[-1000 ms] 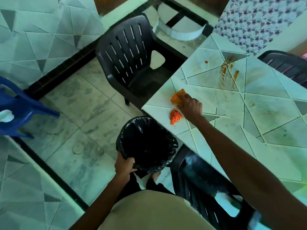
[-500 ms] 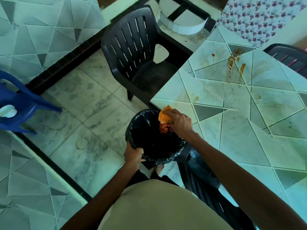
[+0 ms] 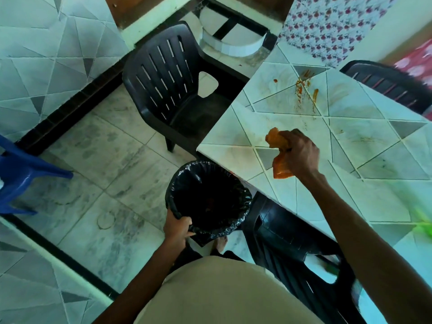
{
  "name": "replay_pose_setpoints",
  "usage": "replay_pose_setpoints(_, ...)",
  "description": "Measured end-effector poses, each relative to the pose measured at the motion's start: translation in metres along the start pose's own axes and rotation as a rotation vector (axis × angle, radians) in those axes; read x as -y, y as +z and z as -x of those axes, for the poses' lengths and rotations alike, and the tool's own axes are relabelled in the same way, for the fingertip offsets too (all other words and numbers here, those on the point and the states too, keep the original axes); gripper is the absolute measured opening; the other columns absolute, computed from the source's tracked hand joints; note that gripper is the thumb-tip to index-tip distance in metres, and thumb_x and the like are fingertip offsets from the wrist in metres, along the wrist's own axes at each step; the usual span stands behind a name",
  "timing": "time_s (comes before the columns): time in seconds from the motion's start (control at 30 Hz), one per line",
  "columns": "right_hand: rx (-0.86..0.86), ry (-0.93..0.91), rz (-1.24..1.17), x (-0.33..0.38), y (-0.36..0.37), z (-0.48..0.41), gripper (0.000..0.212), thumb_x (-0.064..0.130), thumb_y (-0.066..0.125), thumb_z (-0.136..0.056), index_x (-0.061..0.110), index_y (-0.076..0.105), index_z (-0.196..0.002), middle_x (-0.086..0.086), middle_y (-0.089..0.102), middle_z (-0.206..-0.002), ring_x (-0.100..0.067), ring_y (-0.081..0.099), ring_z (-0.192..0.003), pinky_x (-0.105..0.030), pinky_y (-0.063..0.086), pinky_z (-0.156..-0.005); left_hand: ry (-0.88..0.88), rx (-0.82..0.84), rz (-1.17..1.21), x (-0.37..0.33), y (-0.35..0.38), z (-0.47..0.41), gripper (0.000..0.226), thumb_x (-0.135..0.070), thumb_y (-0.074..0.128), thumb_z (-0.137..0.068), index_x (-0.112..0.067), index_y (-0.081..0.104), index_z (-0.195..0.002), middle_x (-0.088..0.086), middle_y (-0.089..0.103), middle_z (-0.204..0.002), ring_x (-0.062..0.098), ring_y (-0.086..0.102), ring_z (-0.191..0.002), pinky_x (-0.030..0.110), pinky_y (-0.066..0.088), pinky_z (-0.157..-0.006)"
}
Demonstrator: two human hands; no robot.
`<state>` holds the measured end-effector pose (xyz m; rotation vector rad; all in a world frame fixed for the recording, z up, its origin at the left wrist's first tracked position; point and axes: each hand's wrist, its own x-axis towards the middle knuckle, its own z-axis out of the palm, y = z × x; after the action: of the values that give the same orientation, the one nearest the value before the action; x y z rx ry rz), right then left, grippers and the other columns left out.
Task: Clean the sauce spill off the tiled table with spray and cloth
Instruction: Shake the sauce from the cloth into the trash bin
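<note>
An orange cloth [image 3: 280,168], smeared with sauce, is held bunched in the right hand [image 3: 301,153], whose fingers are curled tightly round its middle, above the near corner of the tiled table [image 3: 350,183]. The cloth is judged light, soft and limp, and probably greasy where soiled; it is best taken by a cleaner fold, with the dirty face turned inward so nothing is dropped.

Sauce streaks [image 3: 300,90] are left near the far corner, well apart from the cloth. Just below the table's edge, a bin lined with a black bag [image 3: 208,197] is gripped at its rim by the left hand [image 3: 176,226]. A black plastic chair [image 3: 168,85] is seen beyond the bin, and a blurred green object [image 3: 424,224], not identifiable, at the table's right edge.

Half a second earlier the cloth was held over the bin's mouth with a red clump under it; it has since been lifted back over the table. The heap of sauce seen on the near corner a second ago is gone.
</note>
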<state>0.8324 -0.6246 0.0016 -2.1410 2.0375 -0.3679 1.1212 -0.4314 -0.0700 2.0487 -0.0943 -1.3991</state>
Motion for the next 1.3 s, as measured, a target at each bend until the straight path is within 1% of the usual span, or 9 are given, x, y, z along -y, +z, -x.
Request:
replay_pose_setpoints(0.13, 0.145, 0.064, 0.12, -0.019, 0.027, 0.008, 0.041, 0.006, 0.062, -0.092, 0.014, 0.059, -0.132, -0.016, 0.063, -0.111, -0.039, 0.064, -0.095, -0.049, 0.054, -0.075, -0.006, -0.005, 0.016, 0.003, 0.0, 0.002, 0.074, 0.014, 0.05, -0.082, -0.023, 0.041, -0.145, 0.016, 0.049, -0.137, 0.035, 0.057, -0.109, 0.041, 0.059, -0.068)
replay_pose_setpoints(0.33, 0.224, -0.134, -0.06, 0.043, 0.075, 0.035, 0.037, 0.043, 0.063, -0.095, 0.026, 0.06, -0.128, -0.009, 0.068, -0.117, -0.031, 0.069, -0.085, -0.041, 0.056, -0.066, -0.016, 0.022, 0.059, 0.004, 0.001, 0.005, 0.075, 0.015, 0.048, -0.083, -0.022, 0.038, -0.147, 0.013, 0.046, -0.132, 0.035, 0.053, -0.109, 0.045, 0.057, -0.073)
replay_pose_setpoints(0.47, 0.349, -0.167, -0.075, 0.084, 0.089, 0.044, 0.051, 0.01, 0.063, -0.087, 0.029, 0.056, -0.134, -0.005, 0.066, -0.118, -0.035, 0.068, -0.095, -0.042, 0.053, -0.074, -0.014, 0.012, 0.063, 0.004, 0.002, 0.007, 0.081, 0.015, 0.048, -0.083, -0.023, 0.03, -0.152, 0.015, 0.041, -0.144, 0.04, 0.052, -0.118, 0.044, 0.058, -0.075)
replay_pose_setpoints(0.53, 0.389, -0.141, -0.152, 0.091, 0.086, 0.045, 0.05, 0.01, 0.06, -0.087, 0.028, 0.057, -0.134, -0.004, 0.066, -0.115, -0.034, 0.066, -0.098, -0.04, 0.05, -0.078, -0.013, 0.015, 0.057, 0.005, 0.001, 0.007, 0.08, 0.015, 0.048, -0.084, -0.022, 0.03, -0.153, 0.015, 0.04, -0.146, 0.04, 0.053, -0.118, 0.042, 0.057, -0.073)
replay_pose_setpoints(0.77, 0.137, 0.051, -0.395, 0.06, 0.032, 0.04, 0.041, 0.012, 0.063, -0.083, 0.025, 0.066, -0.123, -0.005, 0.071, -0.113, -0.03, 0.067, -0.1, -0.044, 0.054, -0.084, 0.023, 0.024, 0.056, 0.007, 0.0, 0.007, 0.071, 0.015, 0.048, -0.082, -0.022, 0.043, -0.142, 0.011, 0.051, -0.127, 0.035, 0.057, -0.109, 0.037, 0.057, -0.062)
replay_pose_setpoints(0.93, -0.011, 0.114, -0.137, 0.005, 0.022, 0.047, 0.047, 0.002, 0.063, -0.084, 0.022, 0.064, -0.127, -0.008, 0.068, -0.113, -0.036, 0.067, -0.089, -0.043, 0.054, -0.071, 0.011, 0.02, 0.074, 0.01, 0.002, 0.005, 0.069, 0.016, 0.048, -0.082, -0.019, 0.043, -0.142, 0.008, 0.048, -0.119, 0.031, 0.054, -0.103, 0.042, 0.056, -0.071)
replay_pose_setpoints(1.0, 0.009, 0.133, -0.041, -0.008, 0.033, 0.057, 0.046, 0.0, 0.061, -0.086, 0.015, 0.061, -0.129, -0.015, 0.065, -0.111, -0.039, 0.066, -0.085, -0.041, 0.05, -0.065, 0.01, 0.03, 0.073, 0.011, 0.002, 0.004, 0.069, 0.016, 0.048, -0.083, -0.02, 0.043, -0.142, 0.01, 0.048, -0.121, 0.032, 0.053, -0.105, 0.044, 0.056, -0.074)
replay_pose_setpoints(1.1, 0.092, 0.184, -0.021, -0.01, 0.06, 0.072, 0.038, 0.014, 0.058, -0.096, 0.009, 0.053, -0.133, -0.021, 0.061, -0.113, -0.04, 0.066, -0.082, -0.042, 0.05, -0.062, 0.014, 0.046, 0.076, 0.013, 0.001, 0.002, 0.069, 0.016, 0.047, -0.082, -0.021, 0.044, -0.14, 0.01, 0.048, -0.121, 0.033, 0.053, -0.107, 0.047, 0.056, -0.078)
replay_pose_setpoints(1.3, 0.1, 0.239, -0.189, 0.053, 0.094, 0.067, 0.054, 0.003, 0.054, -0.092, 0.002, 0.037, -0.142, -0.023, 0.054, -0.118, -0.041, 0.063, -0.083, -0.038, 0.04, -0.059, -0.001, 0.03, 0.07, 0.007, -0.004, -0.004, 0.069, 0.016, 0.049, -0.081, -0.025, 0.046, -0.137, 0.01, 0.051, -0.118, 0.033, 0.057, -0.103, 0.043, 0.058, -0.074)
